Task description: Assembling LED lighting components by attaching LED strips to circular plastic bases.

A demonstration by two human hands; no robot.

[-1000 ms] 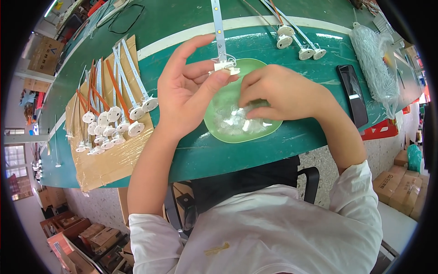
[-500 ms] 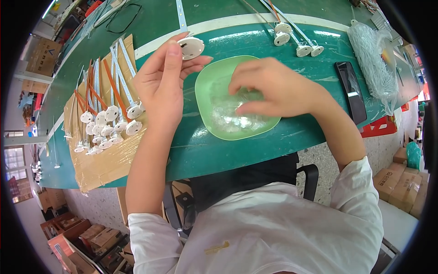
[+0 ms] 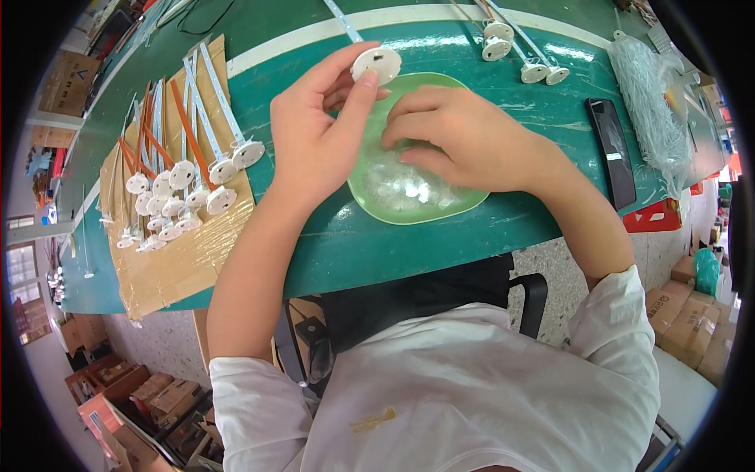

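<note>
Raised over the table, my left hand (image 3: 314, 130) pinches a white round disc (image 3: 377, 64) between thumb and fingers. A pale strip (image 3: 344, 22) with dots along it runs up from behind this disc, out of the top of the picture. My right hand (image 3: 460, 138) is over a light green bowl (image 3: 392, 218), its fingers curled in and the thumb close to them. Whatever the fingertips may hold is too small to make out. Small clear pieces (image 3: 409, 189) lie in the bowl; the hand hides some of them.
On the left, several disc-ended strips (image 3: 182, 175), pale and orange, lie on cardboard (image 3: 177, 271). More strips with discs (image 3: 535, 73) lie at the far right. A black phone (image 3: 612, 153) and a bundle in clear plastic (image 3: 645, 110) are on the right of the green table (image 3: 370, 263).
My left hand has moved right with the disc, toward the bowl. My right hand's fingers have drawn in closer together above the clear pieces. The view has shifted slightly.
</note>
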